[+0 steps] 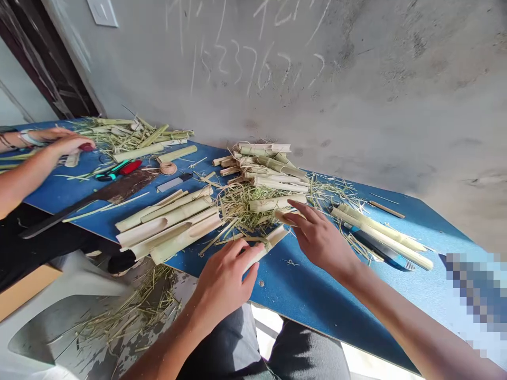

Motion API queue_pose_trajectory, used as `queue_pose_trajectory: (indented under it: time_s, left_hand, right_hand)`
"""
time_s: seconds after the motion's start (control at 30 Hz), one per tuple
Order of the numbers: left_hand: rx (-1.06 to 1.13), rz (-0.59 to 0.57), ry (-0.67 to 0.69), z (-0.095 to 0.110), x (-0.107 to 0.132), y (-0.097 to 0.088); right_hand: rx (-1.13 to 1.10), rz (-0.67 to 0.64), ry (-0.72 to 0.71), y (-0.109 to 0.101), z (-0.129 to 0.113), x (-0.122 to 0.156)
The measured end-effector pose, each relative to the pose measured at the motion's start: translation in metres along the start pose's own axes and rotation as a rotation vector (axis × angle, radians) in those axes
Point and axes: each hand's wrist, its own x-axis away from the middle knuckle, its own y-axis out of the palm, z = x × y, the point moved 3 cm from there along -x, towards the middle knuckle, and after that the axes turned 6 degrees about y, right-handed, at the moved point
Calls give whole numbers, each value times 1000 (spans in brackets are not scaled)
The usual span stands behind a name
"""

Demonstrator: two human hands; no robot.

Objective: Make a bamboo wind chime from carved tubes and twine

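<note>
My left hand (227, 279) is closed round the near end of a short split bamboo piece (276, 236), which tilts up and away to the right over the table's front edge. Just beyond it, my right hand (319, 235) pinches a small pale bamboo piece (282, 217) between thumb and fingers. Green shavings and another cut bamboo length (273, 203) lie behind my fingers. To the left, several hollowed bamboo lengths (170, 221) rest side by side, their ends over the table edge.
On the blue table (309, 295) lie a big cleaver-like blade (127, 187), a small knife (174, 182), a twine roll (168, 168) and a blue-black handled tool (376, 248) under bamboo strips. A bamboo stack (269, 166) is by the wall. Another person's hands (71, 141) work at far left.
</note>
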Motion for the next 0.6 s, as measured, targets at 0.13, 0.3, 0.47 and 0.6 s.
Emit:
queue_pose_trajectory:
  time_s: [0.13, 0.3, 0.47, 0.6]
  left_hand:
    - [-31, 72, -30, 0, 1, 0]
    - [-99, 73, -25, 3, -1, 1]
    - [-96, 103, -14, 2, -1, 2]
    - [-72, 120, 28, 1, 2, 1]
  right_hand:
    - [-141, -210, -79, 27, -20, 8]
    - [-178, -218, -98, 39, -12, 16]
    - [-201, -256, -130, 43, 1, -3]
    - [-229, -205, -63, 41, -3, 1]
